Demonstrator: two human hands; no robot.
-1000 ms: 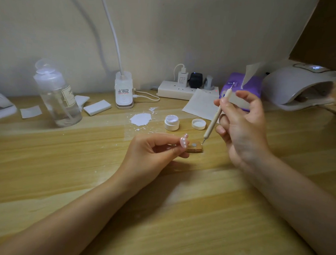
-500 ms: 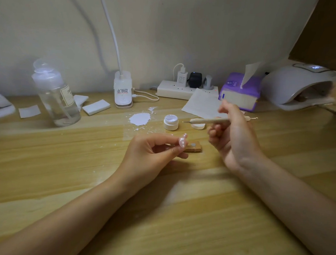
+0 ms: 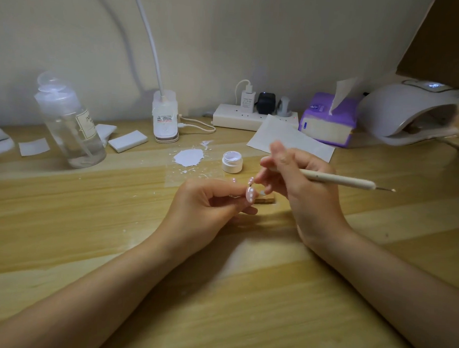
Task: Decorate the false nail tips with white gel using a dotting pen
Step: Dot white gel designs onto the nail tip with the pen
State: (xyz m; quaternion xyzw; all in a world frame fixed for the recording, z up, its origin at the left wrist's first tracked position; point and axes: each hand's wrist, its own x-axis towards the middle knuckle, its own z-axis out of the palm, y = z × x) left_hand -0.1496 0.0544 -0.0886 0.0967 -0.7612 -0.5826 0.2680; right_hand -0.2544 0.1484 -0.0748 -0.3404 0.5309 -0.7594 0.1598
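Pale wood-grain desk (image 3: pixel 63 219) against plain off-white wall (image 3: pixel 255 43); white gooseneck lamp (image 3: pixel 164 113) at back.

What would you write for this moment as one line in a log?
left hand: pinches pink nail tip | right hand: grips dotting pen, tip at nail | gel jar: open | white dots on nail

Both forearms are bare to the frame edge, with no sleeves, rings or watch showing

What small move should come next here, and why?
Probably touch the dotting pen tip down on the nail tip: the right hand holds its working end at the tip's upper edge, the left hand pinches the tip, and two white dots show.
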